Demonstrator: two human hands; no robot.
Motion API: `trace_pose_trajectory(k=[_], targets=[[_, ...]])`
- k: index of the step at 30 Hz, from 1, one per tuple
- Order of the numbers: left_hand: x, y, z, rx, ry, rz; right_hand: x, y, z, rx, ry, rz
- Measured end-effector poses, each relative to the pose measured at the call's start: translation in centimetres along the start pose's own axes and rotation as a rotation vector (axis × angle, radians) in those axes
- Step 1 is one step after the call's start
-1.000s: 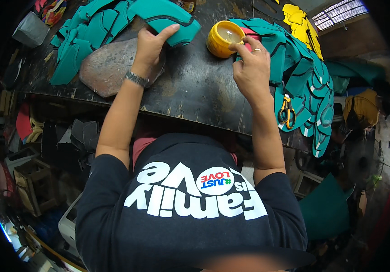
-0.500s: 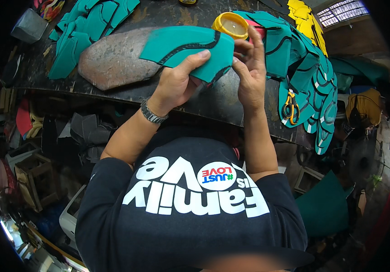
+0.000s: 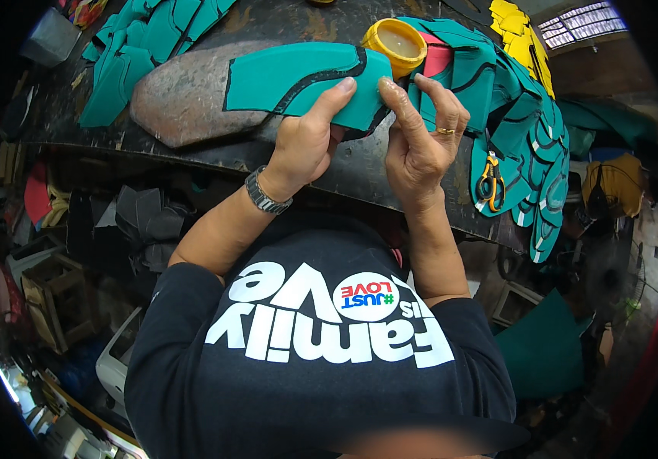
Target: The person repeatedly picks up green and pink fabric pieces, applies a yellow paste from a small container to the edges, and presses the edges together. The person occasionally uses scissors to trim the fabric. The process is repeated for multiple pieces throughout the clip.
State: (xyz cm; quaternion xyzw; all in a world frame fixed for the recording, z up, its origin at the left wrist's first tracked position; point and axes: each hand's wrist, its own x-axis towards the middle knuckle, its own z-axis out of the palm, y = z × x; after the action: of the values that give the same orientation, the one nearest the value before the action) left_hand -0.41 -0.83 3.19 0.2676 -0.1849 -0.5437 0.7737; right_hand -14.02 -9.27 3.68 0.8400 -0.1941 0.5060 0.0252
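A teal shoe-upper piece (image 3: 268, 76) with a black curved strip across it is in my left hand (image 3: 310, 141). My left thumb presses on its face, and the other fingers are tucked underneath. At the piece's right end, a fingertip of my right hand (image 3: 421, 141) meets or nearly meets the edge. Its fingers are apart, and a gold ring shows on one. Under the piece's left part lies a worn, brownish slab (image 3: 176, 107) on the dark table. Just beyond my right hand stands a yellow tub (image 3: 396, 44) with pale, glue-like contents.
Teal cut pieces (image 3: 134, 65) pile up at the far left, and more teal pieces (image 3: 532, 130) hang over the table's right edge. Scissors (image 3: 490, 183) with orange-black handles rest on them. Yellow pieces (image 3: 514, 27) lie behind. A wooden stool (image 3: 61, 302) stands at left below the table.
The teal piece has shifted slightly left and lies flatter. My right hand has turned over and come down from beside the tub, its fingertip now at the piece's right edge.
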Motion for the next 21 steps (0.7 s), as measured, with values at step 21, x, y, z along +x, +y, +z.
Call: trace_pose_trajectory(k=[21], targets=[[0.7, 0.1, -1.2, -0.069, 0.0, -0.114, 0.6, 0.7, -0.1, 1.025, -0.197, 0.408]])
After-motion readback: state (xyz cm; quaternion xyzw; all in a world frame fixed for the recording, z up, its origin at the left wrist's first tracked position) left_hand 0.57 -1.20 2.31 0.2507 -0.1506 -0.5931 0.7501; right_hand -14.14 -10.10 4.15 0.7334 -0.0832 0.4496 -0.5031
